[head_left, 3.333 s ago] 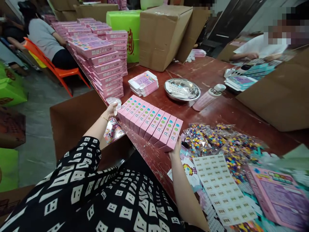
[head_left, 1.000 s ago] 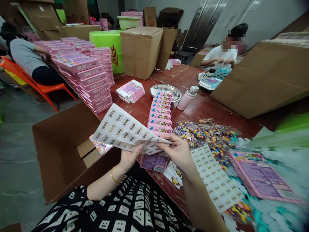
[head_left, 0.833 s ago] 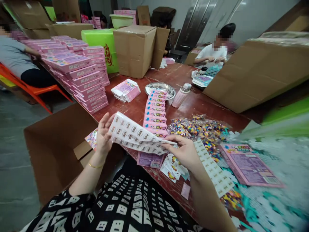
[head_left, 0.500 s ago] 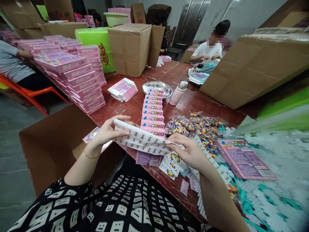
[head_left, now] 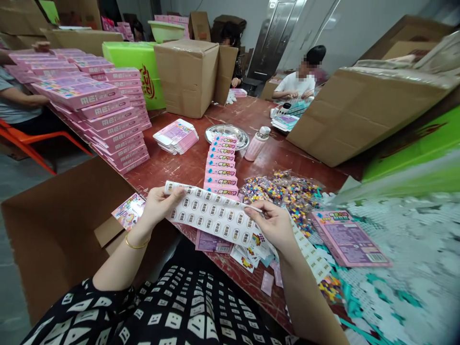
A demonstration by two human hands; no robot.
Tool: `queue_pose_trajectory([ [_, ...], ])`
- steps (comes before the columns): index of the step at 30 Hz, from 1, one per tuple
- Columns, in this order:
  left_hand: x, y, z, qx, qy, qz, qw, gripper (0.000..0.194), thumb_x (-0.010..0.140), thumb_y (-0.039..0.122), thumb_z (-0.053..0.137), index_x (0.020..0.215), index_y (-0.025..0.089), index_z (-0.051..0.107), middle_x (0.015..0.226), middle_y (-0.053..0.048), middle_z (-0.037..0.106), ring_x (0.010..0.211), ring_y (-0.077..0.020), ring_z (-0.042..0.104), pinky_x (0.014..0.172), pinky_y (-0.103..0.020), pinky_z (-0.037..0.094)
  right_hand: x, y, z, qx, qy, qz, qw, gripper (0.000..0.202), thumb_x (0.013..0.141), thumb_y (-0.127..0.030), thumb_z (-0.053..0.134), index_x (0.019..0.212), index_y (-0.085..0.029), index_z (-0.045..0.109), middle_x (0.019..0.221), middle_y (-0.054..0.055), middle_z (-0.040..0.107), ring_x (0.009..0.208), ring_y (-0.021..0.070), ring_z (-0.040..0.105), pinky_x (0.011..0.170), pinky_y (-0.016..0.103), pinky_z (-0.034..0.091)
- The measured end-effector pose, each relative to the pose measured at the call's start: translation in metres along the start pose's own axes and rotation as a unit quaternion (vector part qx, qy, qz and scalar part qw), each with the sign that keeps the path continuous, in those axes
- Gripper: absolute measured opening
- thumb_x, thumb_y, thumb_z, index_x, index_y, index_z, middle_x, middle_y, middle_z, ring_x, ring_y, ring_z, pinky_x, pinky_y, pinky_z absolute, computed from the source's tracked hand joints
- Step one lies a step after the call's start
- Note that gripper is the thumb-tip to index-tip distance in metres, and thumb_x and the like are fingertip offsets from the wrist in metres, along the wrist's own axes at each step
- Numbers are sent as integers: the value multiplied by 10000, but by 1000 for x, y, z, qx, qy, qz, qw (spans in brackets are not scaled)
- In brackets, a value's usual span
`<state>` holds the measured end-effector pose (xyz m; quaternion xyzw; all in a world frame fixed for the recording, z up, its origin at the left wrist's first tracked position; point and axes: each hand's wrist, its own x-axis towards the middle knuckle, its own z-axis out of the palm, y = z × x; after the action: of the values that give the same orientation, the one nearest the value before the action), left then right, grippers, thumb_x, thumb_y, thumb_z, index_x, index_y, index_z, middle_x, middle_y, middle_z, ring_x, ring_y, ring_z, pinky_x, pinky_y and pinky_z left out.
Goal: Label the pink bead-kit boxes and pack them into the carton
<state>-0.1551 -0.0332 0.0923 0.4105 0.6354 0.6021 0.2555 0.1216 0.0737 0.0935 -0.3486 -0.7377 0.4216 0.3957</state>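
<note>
A white sheet of round printed stickers [head_left: 212, 214] is stretched between my two hands above the table edge. My left hand [head_left: 161, 203] pinches its upper left corner, thumb on top. My right hand [head_left: 275, 223] grips the right end between thumb and fingers. Just beyond the sheet, a row of overlapping pink boxes [head_left: 221, 171] runs away from me. Under and beside the sheet lie a purple box [head_left: 212, 242] and white cards with pixel pictures [head_left: 247, 256]. To the right are clear bags of colourful beads [head_left: 283, 191].
Pink boxes [head_left: 111, 120] are stacked high at left, behind an open carton [head_left: 64, 230]. A metal plate [head_left: 230, 135], bottle [head_left: 257, 143] and flat boxes [head_left: 177, 135] stand mid-table. Large cartons [head_left: 187, 76] and white pieces [head_left: 413, 249] lie around. Other people sit beyond.
The sticker sheet has been opened flatter and tilted toward me, showing more rows. My left hand now pinches its corner with fingers closed. The whole view has shifted slightly.
</note>
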Motion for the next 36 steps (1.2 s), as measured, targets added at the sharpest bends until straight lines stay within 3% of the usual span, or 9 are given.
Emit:
queue_pose_trajectory([
  [5,-1,-6,2,-38,-15,-77,996,378,739,500,727,695,124,739,625,-64,724,487,-170,650,422,-217,504,1,2,-1,-8,-12,-22,1000,224,802,-415,718,842,-195,712,793,50,722,721,192,658,655,306,529],
  [10,-2,-7,3,-20,-9,-53,998,357,737,475,725,697,120,729,660,-69,738,521,-169,663,440,-206,508,6,-7,-4,-44,8,-165,985,44,855,-242,687,862,-238,730,911,50,705,857,202,666,785,364,540],
  [14,0,-5,1,-14,-8,-63,998,333,749,454,721,705,124,728,637,-62,732,498,-161,653,434,-206,508,6,-11,-4,-146,74,-295,941,197,814,-130,723,937,-279,759,1037,65,687,932,221,655,804,391,518],
  [17,0,-5,0,-18,-9,-65,998,339,753,459,721,706,123,723,641,-63,733,504,-163,655,431,-210,508,5,-11,-4,-186,58,-328,924,290,804,-96,722,1019,-288,750,960,52,718,870,221,670,784,400,509],
  [20,0,-7,-1,-8,-8,-59,998,343,763,457,718,697,121,714,623,-57,723,486,-152,638,407,-198,484,5,-9,-6,-98,22,-304,947,273,824,-105,704,995,-311,756,863,16,726,782,192,672,736,372,523],
  [24,-4,-13,-2,31,-5,-30,999,344,791,441,702,653,126,691,548,-25,673,422,-112,571,365,-168,417,5,-6,-5,94,54,-186,977,213,895,-209,648,998,-369,744,1031,4,717,933,189,668,817,380,549],
  [28,-9,-16,-1,67,-27,24,997,340,801,420,700,619,133,685,522,-9,638,433,-95,546,391,-159,409,1,-8,8,87,-31,-58,994,515,844,-238,716,1332,-312,569,996,33,735,913,200,687,910,433,542],
  [30,-11,-16,0,83,-26,43,995,331,816,400,686,618,135,688,520,-9,633,436,-93,539,394,-158,401,-2,-9,14,82,-38,-43,995,543,824,-223,734,1333,-279,556,880,15,730,874,197,690,941,441,529],
  [36,-18,-14,-2,120,-9,132,984,308,840,335,660,601,142,686,492,3,607,421,-85,524,384,-153,378,-5,-8,16,133,-57,2,989,602,792,-229,761,1338,-265,511,1042,54,715,920,200,679,865,403,558],
])
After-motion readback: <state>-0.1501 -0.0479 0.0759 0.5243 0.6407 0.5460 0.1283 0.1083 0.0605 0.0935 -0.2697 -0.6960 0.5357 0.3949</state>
